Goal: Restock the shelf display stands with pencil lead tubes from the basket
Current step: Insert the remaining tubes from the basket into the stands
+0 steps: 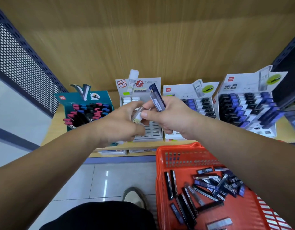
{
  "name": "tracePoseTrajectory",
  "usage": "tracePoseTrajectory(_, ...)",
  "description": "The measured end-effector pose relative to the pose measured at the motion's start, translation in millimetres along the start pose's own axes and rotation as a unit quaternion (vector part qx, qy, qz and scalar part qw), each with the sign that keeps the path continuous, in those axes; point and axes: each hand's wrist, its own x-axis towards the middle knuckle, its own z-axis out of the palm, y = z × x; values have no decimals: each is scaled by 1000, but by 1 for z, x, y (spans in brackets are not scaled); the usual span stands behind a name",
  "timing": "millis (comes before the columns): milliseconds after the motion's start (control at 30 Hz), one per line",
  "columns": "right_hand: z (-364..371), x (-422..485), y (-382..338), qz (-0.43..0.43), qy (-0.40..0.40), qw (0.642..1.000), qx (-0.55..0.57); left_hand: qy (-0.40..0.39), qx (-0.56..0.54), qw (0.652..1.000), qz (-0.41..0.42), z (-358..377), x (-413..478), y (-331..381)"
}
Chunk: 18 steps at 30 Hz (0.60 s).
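My left hand (120, 122) and my right hand (170, 117) meet in front of the white display stand (153, 135) on the shelf. Between them is a white-capped clear lead tube (138, 115); the fingers of both hands pinch it. My right hand also grips a dark blue lead tube (157, 97) that points up and back. The red basket (181, 155) sits at the lower right, with several dark and blue lead tubes (209, 185) lying loose in it.
A teal stand (88, 110) with red, blue and black tubes is on the left. Two white stands (199, 103) (247, 108) with blue, black and white tubes stand to the right. A perforated panel (22, 67) bounds the shelf's left side. My shoe (135, 196) is on the tiled floor.
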Motion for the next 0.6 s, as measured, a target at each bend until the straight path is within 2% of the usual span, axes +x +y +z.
tracePoseTrajectory(133, -10, 4, 10, 57, 16, 998, 28, 53, -19, 998, -11, -9, 0, 5)
tracePoseTrajectory(267, -17, 5, 17, 112, 46, 987, 108, 141, -6, 989, 44, -22, 0, 4)
tracePoseTrajectory(367, -21, 3, 20, 144, 51, 979, 133, 241, 15, 966, 94, -29, 9, 5)
tracePoseTrajectory(467, -30, 2, 21, 184, 8, 959, 216, 308, 142, 929, 145, -32, 30, 9)
tracePoseTrajectory(533, -38, 2, 20, 188, -11, 944, 269, 287, 228, 918, 151, -31, 46, 10)
tracePoseTrajectory(600, -44, 3, 23, 183, -23, 943, 277, 254, 314, 901, 160, -28, 63, 6)
